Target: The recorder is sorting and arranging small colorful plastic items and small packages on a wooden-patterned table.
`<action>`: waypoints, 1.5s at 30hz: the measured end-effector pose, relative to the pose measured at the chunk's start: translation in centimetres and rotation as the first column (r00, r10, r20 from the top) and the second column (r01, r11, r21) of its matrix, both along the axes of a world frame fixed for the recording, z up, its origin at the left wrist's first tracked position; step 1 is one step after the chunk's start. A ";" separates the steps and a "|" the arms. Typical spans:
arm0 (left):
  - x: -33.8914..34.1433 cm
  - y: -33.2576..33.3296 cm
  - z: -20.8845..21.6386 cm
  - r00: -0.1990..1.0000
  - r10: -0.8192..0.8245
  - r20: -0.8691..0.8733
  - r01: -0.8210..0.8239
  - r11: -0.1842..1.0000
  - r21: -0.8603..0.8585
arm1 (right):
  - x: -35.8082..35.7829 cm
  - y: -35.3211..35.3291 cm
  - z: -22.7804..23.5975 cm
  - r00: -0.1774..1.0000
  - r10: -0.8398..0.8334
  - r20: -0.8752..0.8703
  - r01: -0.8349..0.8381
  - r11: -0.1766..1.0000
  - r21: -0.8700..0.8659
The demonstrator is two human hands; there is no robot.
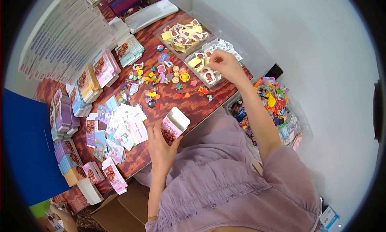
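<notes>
Left-hand fingers [153,131] have the pink box [171,128] between them (white inside).

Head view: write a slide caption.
Left hand holds a pink-and-white box, right hand over a clear tray of small yellow-and-white pieces.

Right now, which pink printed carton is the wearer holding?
The pink printed carton in the left hand, white end showing; the other pink cartons rest on the table, untouched.

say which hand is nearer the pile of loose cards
Left: the left hand is just right of the card pile; the right hand is farther off, over the clear tray.
</notes>
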State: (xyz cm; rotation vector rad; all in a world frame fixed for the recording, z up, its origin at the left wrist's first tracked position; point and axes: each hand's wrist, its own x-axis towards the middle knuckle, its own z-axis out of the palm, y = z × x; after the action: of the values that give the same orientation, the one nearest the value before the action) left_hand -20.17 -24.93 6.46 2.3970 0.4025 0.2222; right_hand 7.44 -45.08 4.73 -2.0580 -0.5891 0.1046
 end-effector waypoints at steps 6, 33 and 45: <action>0.2 0.4 0.1 1.000 -0.008 -0.005 0.008 1.000 -0.001 | 3.1 -2.6 -0.5 0.983 -0.071 -0.170 0.073 0.997 0.002; 12.9 -1.0 1.0 0.941 -0.326 0.092 0.136 0.116 -0.984 | -4.6 -0.1 1.1 0.964 -0.020 -0.264 0.118 0.924 0.362; 17.3 -1.9 3.0 0.915 -0.399 0.050 0.267 0.508 -0.819 | 6.3 -5.5 2.0 0.910 0.116 0.399 0.213 0.694 -0.688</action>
State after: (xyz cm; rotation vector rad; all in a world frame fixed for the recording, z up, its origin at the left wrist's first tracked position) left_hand -2.83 -26.86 9.49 1.4944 0.0455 -0.2865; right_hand 13.69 -50.60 6.78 -2.9159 -0.8454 -0.1774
